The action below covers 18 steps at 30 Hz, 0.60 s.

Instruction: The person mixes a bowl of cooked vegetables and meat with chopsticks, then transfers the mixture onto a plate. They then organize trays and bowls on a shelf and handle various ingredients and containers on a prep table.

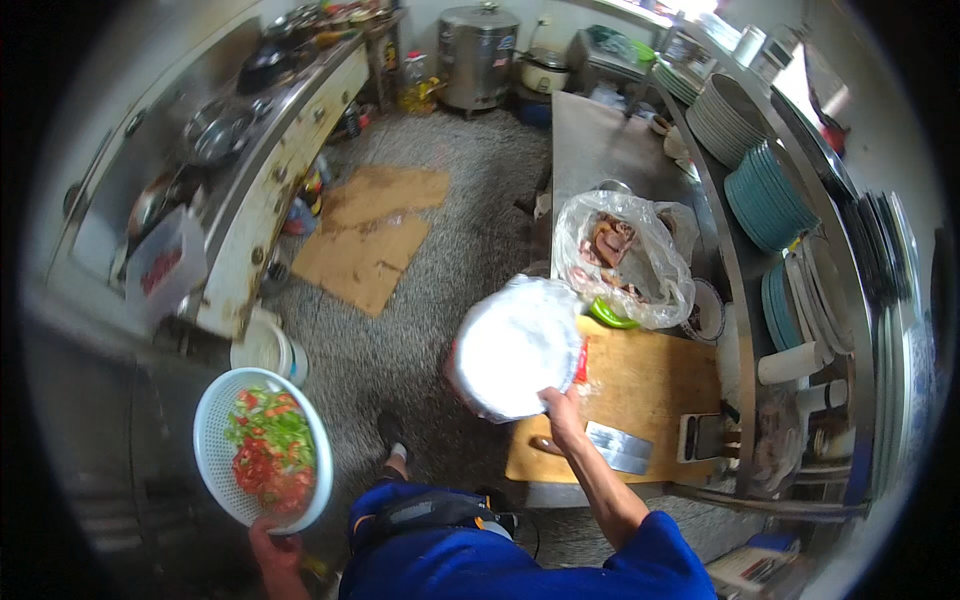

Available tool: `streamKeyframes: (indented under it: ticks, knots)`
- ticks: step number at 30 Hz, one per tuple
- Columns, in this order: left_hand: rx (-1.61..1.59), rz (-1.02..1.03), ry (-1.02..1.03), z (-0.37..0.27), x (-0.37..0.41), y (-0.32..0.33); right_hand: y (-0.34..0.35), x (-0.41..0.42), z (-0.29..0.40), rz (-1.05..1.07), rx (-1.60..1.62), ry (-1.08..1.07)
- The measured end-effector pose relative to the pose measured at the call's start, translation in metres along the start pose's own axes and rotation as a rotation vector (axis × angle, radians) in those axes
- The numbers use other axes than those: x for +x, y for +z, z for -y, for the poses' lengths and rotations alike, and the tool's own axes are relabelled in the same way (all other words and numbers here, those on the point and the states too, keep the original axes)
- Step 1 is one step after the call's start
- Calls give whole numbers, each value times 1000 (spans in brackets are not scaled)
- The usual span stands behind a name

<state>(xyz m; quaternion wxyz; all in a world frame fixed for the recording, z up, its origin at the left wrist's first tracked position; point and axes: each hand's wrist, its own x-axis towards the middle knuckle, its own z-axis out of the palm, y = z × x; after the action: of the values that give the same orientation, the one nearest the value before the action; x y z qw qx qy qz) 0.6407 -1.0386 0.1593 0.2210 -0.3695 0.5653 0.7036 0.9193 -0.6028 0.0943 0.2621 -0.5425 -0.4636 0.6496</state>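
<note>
At the lower left my left hand [274, 549] grips the rim of a pale blue plastic colander [208, 442]. Inside lie chopped green vegetables [289, 429] and red pieces [270, 476] that look like cut tomato. My right hand [562, 414] holds the edge of a round container [517, 349], its top bright white and apparently covered in clear plastic film; the contents cannot be made out. Below that arm, a cleaver [619, 448] lies flat on a wooden cutting board [652, 375]. A green pepper [613, 315] rests at the board's far edge.
An open plastic bag [660, 281] of meat [611, 240] sits on the steel table [592, 142]. Stacked plates [769, 199] fill the right-hand shelf. A stove counter [292, 150] runs along the left, with a white bucket [262, 349] near its end. Flattened cardboard [375, 247] covers some floor.
</note>
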Motion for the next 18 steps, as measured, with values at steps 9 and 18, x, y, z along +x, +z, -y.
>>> streamKeyframes:
  ticks: [9, 18]
  knots:
    - [325, 758, -121, -113, 90, 285, 102, 43, 59, -513, 359, -230]
    - [440, 882, -258, -132, 141, 493, 128, 188, 125, -497, 496, -13]
